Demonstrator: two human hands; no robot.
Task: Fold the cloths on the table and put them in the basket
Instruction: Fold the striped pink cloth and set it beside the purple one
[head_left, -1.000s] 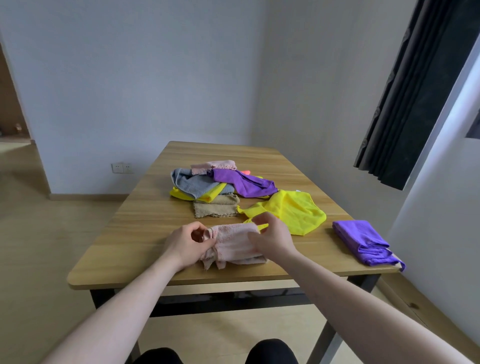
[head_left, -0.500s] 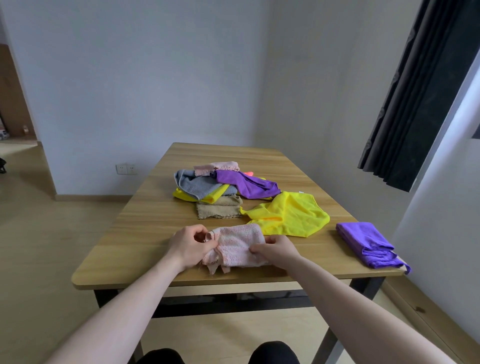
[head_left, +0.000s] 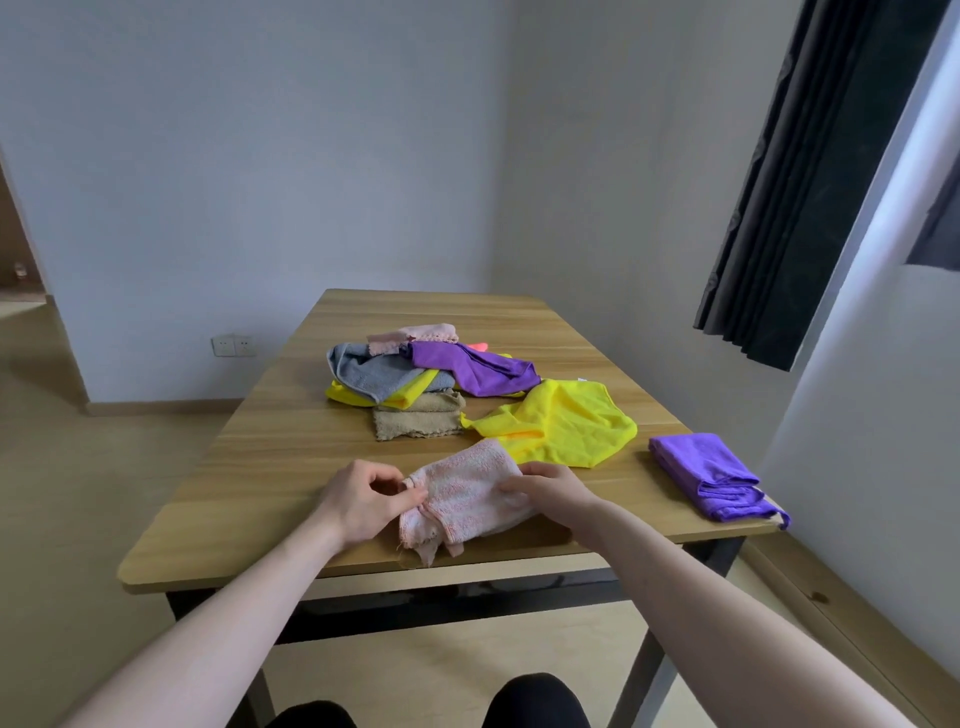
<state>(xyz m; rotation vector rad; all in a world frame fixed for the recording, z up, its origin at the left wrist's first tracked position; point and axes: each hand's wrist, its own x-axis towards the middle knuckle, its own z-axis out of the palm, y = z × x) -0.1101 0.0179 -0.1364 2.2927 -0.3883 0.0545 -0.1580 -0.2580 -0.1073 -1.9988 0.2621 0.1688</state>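
Observation:
A pink terry cloth (head_left: 462, 499) lies partly folded near the front edge of the wooden table (head_left: 249, 467). My left hand (head_left: 363, 499) pinches its left edge, and my right hand (head_left: 550, 488) presses and grips its right side. Behind it a yellow cloth (head_left: 566, 426) lies spread out. Farther back is a pile of cloths (head_left: 415, 369): grey, yellow, purple, pink and a tan one at the front. A folded purple cloth (head_left: 711, 475) rests at the table's right front corner. No basket is in view.
A white wall runs close along the table's right side, with a dark curtain (head_left: 810, 171) above it. A wall socket (head_left: 234, 345) sits low on the back wall. My knees show under the table's front edge.
My right hand slid from the cloth's top to its right side. The pink cloth looks flatter and more stretched between my hands. The view has shifted slightly.

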